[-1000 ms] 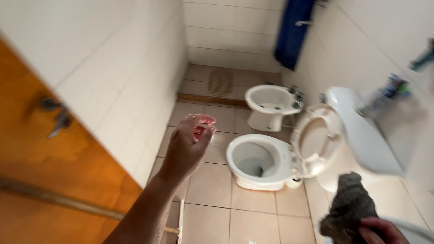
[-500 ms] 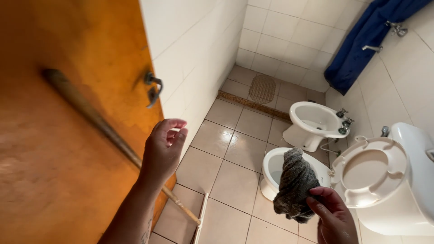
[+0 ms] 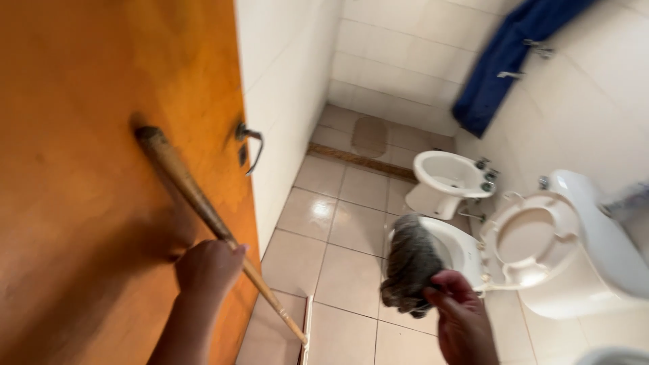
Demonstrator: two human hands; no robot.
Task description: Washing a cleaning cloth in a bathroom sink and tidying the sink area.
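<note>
Gripping the wooden handle (image 3: 196,196) leaning on the orange door (image 3: 88,135) with the left hand (image 3: 206,267) closed about its middle, and the right hand (image 3: 460,304) pinching the grey cloth (image 3: 409,263) near the toilet (image 3: 453,247), calls, I judge, for a firm hold low on the stick.

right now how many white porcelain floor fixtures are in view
2: a white porcelain toilet with its seat raised, partly behind the grey cloth, and a white porcelain bidet beyond it. Others may be out of frame.

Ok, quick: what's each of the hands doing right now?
Left hand: closed around the wooden handle.
Right hand: closed, holding the grey cloth.
</note>
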